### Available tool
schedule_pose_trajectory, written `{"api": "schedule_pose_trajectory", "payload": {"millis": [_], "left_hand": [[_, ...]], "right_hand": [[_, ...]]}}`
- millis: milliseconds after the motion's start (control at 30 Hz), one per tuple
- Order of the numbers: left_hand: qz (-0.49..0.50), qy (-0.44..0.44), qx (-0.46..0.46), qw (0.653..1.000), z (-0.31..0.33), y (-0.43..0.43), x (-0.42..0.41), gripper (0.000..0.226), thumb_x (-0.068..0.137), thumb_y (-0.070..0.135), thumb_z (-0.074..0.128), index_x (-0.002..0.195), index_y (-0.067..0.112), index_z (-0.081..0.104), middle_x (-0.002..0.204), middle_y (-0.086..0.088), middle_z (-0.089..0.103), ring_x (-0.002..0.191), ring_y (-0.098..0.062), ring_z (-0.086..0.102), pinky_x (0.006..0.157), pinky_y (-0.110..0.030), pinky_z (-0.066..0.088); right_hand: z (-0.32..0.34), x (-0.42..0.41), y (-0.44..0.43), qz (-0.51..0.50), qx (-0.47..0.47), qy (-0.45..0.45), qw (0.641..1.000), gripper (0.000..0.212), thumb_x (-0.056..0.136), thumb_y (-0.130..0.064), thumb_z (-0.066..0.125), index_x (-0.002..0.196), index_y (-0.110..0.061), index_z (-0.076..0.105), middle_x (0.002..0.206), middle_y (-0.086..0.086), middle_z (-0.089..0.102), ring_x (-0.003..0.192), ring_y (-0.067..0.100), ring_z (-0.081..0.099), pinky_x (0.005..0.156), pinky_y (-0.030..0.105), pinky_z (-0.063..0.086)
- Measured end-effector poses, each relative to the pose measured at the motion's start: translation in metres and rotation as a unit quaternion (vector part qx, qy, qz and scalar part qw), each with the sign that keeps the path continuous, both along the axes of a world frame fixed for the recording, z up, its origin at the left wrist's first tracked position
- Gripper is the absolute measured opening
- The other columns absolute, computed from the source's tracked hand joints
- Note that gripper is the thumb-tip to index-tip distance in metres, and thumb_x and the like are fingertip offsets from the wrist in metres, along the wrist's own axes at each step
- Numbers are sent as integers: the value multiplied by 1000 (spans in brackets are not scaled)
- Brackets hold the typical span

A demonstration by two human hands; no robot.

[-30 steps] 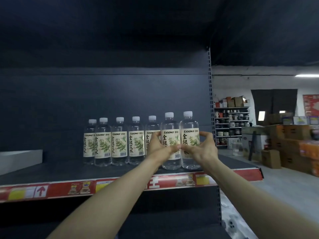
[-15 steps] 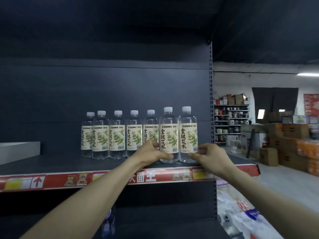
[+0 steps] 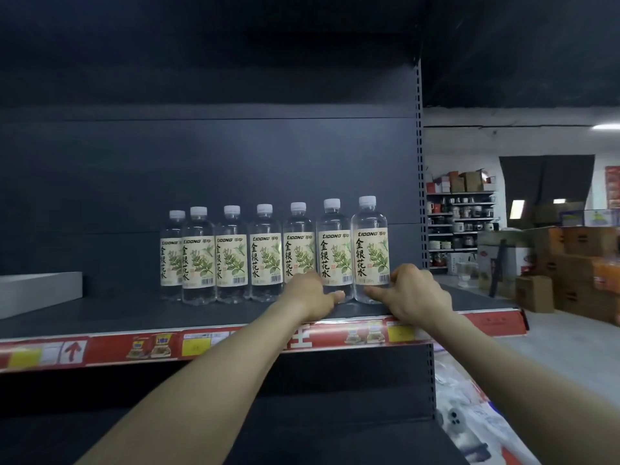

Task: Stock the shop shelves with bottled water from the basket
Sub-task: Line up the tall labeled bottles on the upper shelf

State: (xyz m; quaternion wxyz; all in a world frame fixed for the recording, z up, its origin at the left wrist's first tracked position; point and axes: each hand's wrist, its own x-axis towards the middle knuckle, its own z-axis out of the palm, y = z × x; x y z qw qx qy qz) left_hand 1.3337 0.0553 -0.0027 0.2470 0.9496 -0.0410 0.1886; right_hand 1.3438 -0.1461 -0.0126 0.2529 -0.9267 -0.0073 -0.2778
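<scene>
Seven clear water bottles (image 3: 265, 253) with white caps and cream leaf-printed labels stood upright in a row on the dark shelf (image 3: 134, 313), at the centre of the frame, their labels facing forward. Both bare forearms reached up from the lower edge of the frame to the right end of that row. The left hand (image 3: 310, 297) lay in front of the foot of the fifth bottle, its thumb tip touching the base of the sixth bottle (image 3: 333, 250). The right hand (image 3: 414, 293) lay just right of the seventh bottle (image 3: 370, 246), its thumb against that bottle's base and its knuckles bent; for either hand, whether the fingers closed round a bottle could not be told. A red price strip (image 3: 235, 344) ran along the shelf's front edge. A white box (image 3: 40, 290) sat at the far left of the shelf, and cardboard cartons (image 3: 570, 263) were stacked on the floor at the right.
</scene>
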Motion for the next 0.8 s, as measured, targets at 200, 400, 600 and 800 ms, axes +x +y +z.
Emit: {"api": "schedule_pose_trajectory", "payload": {"millis": [200, 400, 600, 800], "left_hand": [[36, -26, 113, 993, -1, -8, 8, 56, 99, 62, 55, 80, 9, 57, 112, -11, 59, 99, -27, 64, 92, -40, 56], [57, -33, 117, 991, -1, -8, 15, 56, 99, 60, 57, 73, 11, 54, 90, -6, 60, 89, -26, 66, 75, -34, 54], [90, -50, 143, 984, -3, -10, 17, 50, 99, 60, 57, 96, 11, 63, 100, -5, 61, 95, -26, 63, 75, -33, 50], [102, -49, 142, 983, -4, -8, 12, 52, 102, 63, 48, 122, 18, 66, 111, -4, 66, 106, -26, 63, 79, -33, 49]], "right_hand": [[1, 12, 3, -20, -16, 12, 1000, 67, 76, -84, 63, 100, -21, 63, 105, 5, 67, 94, 31, 66, 83, 44, 54], [5, 15, 7, -24, -25, 41, 999, 67, 80, -83, 60, 105, -21, 60, 109, 4, 66, 98, 31, 64, 80, 41, 45], [3, 13, 9, -21, -21, 45, 999, 67, 82, -82, 57, 111, -22, 60, 110, 4, 66, 101, 30, 63, 81, 42, 42], [0, 2, 8, -13, -35, 51, 998, 51, 88, -67, 55, 111, -22, 57, 105, 3, 66, 96, 29, 62, 79, 41, 39]]}}
